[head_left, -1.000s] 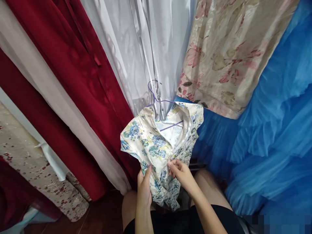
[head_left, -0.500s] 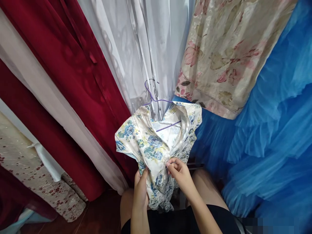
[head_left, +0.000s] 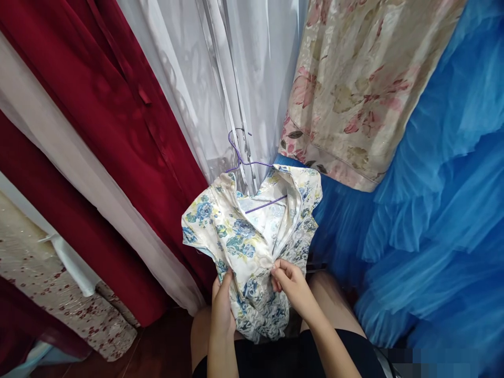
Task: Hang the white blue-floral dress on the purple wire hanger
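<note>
A small cream dress with blue flowers [head_left: 240, 241] hangs on a thin purple hanger [head_left: 246, 163] in front of me, its back opening parted. My left hand [head_left: 222, 307] grips the dress fabric from the left side, fingers closed on it. My right hand [head_left: 289, 283] pinches the edge of the opening near the middle, just below where the two edges part. Both hands sit above my bare knees.
Hanging garments surround the dress: dark red fabric [head_left: 118, 136] at left, sheer white fabric [head_left: 236, 79] behind, a cream floral brocade [head_left: 354, 89] upper right, blue tulle [head_left: 433, 220] at right. A speckled cream garment [head_left: 59, 294] hangs lower left over a dark wooden floor [head_left: 157, 352].
The dress and both hands have drifted slightly left and down in view. My right hand's pinch has closed in on the opening's lower end.
</note>
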Available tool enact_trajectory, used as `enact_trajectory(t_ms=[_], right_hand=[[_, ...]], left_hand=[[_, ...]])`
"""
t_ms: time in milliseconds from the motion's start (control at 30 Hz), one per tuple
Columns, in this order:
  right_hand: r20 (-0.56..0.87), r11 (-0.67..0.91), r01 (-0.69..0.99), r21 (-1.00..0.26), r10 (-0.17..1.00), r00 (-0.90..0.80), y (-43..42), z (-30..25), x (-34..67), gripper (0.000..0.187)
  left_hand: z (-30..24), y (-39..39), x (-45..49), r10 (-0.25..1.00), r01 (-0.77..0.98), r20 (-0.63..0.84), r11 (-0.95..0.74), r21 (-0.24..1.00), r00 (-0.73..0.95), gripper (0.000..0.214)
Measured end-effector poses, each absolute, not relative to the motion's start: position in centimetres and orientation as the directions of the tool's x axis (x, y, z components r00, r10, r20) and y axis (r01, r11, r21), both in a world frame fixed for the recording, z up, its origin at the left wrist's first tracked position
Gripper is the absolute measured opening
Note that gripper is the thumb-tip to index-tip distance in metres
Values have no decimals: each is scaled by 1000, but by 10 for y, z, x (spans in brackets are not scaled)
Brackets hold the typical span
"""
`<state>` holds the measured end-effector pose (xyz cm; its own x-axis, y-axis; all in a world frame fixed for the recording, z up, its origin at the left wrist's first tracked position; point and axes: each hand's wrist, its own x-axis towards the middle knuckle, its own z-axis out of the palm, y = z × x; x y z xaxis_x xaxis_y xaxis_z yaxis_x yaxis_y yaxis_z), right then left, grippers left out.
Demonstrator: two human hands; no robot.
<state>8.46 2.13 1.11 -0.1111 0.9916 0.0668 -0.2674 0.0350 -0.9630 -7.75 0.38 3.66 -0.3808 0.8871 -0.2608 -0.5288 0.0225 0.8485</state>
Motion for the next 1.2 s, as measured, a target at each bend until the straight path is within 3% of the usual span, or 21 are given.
enact_trajectory(t_ms=[133, 367, 500, 567, 633, 733, 833, 1200], right_hand=[[66, 40, -239, -970, 993, -100, 20, 12, 89, 28], [59, 52, -130, -990, 997, -54, 16, 19, 95, 25], [61, 55, -107, -993, 997, -54, 14, 22, 92, 25], [60, 54, -105, -993, 997, -54, 13, 24, 91, 25], [58, 52, -97, -994, 996, -61, 11, 26, 92, 25], [67, 61, -82, -995, 995, -76, 9, 31, 94, 24], [85, 77, -94, -993, 992, -94, 6, 34, 96, 24], [75, 56, -175, -983, 991, -108, 5, 28, 92, 29]], left_hand=[[36, 8, -85, 869, -549, -268, -6, 835, -416, 35], [13, 19, -114, 761, -307, 2, -265, 914, -649, 37], [12, 15, -108, 528, 49, 285, -417, 908, -800, 40], [17, 11, -99, 497, 228, 454, -450, 864, -739, 32], [23, 7, -87, 610, 277, 549, -487, 829, -571, 16], [31, 4, -70, 793, 260, 569, -515, 817, -219, 9], [33, 2, -54, 849, 298, 528, -499, 814, -20, 18], [26, 7, -42, 834, 356, 550, -526, 772, 41, 22]])
